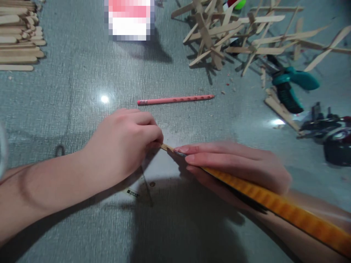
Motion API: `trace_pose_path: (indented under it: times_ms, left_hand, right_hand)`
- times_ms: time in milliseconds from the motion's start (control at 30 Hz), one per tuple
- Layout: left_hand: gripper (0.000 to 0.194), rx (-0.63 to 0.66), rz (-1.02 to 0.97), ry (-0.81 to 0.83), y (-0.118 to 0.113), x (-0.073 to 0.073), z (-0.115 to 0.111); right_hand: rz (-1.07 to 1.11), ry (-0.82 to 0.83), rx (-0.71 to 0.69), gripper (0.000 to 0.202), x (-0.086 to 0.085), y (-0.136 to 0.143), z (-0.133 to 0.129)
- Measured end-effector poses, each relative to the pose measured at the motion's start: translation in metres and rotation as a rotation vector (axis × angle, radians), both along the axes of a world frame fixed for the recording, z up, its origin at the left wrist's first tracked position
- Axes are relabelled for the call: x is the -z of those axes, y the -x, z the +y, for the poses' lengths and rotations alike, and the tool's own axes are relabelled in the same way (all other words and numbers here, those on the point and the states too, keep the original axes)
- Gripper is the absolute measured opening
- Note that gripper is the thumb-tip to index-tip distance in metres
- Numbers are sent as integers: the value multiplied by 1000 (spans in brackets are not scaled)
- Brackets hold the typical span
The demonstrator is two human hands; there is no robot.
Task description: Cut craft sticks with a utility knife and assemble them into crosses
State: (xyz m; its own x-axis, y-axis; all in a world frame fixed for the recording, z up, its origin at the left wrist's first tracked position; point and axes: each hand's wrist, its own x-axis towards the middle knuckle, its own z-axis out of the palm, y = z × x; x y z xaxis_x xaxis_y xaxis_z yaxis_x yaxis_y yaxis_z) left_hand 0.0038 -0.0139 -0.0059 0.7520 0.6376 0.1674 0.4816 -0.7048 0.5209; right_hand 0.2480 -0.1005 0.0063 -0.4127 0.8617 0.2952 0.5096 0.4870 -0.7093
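Observation:
My left hand (126,140) is closed, with its fingertips pinching thin wooden craft sticks (164,147) whose ends stick out to the right. How many sticks there are is hidden by the fingers. My right hand (238,164), slightly blurred, closes its fingers round a long yellow-orange tape measure (257,195), its printed marks smeared by motion. The tape runs off toward the lower right corner. Its greyish tip lies by the right fingertips, close to or touching the stick ends. Under both hands is a whitish patch (161,164) on the table.
Beyond the hands lies a pink pencil (175,99). Stacked craft sticks (19,54) fill the upper left, and crossed sticks (211,36) stand at the upper right. Teal-handled pliers (287,84) and a dark object (337,146) lie at right. A pixelated object (130,20) stands at the top.

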Motion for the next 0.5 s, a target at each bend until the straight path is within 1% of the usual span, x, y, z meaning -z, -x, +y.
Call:
trace_pose_path:
  times_ms: [133, 200, 267, 333, 400, 500]
  left_hand:
    - [27, 4, 16, -24, -2, -2, 0]
    - [29, 4, 32, -30, -2, -3, 0]
    - [30, -2, 36, -29, -3, -3, -1]
    - [31, -4, 27, -21, -3, -3, -1]
    - [30, -1, 13, -10, -3, -3, -1]
    - [29, 2, 9, 5, -2, -3, -1]
  right_hand:
    - [-32, 19, 34, 26, -1, 1, -4]
    - [-25, -19, 77, 21, -1, 0, -5]
    - [-9, -69, 92, 16, -1, -1, -4]
    - [3, -88, 59, 13, 0, -1, -1]
    - [0, -58, 18, 14, -1, -1, 3]
    - [-2, -25, 8, 18, 0, 1, 7]
